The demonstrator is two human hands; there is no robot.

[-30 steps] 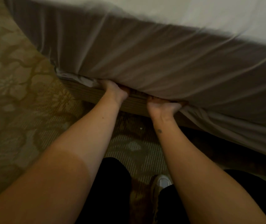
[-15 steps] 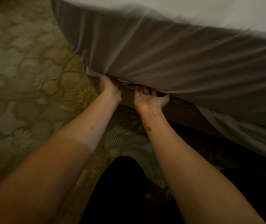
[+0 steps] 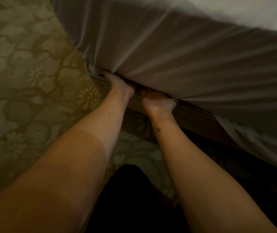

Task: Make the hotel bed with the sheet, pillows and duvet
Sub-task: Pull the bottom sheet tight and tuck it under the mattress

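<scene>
We are tucking the sheet (image 3: 193, 61) under the mattress, close to the corner at centre frame. Our left hand (image 3: 117, 85) and right hand (image 3: 158, 102) sit just beside each other. Their fingers are buried between the mattress and the bed base (image 3: 198, 115), so we cannot tell whether they pinch cloth or lie flat. The sheet drapes over the mattress side across the upper right, and a loose stretch hangs at lower right. In our judgement, we should push flat and deep, then work rightward along the edge, smoothing the diagonal creases.
</scene>
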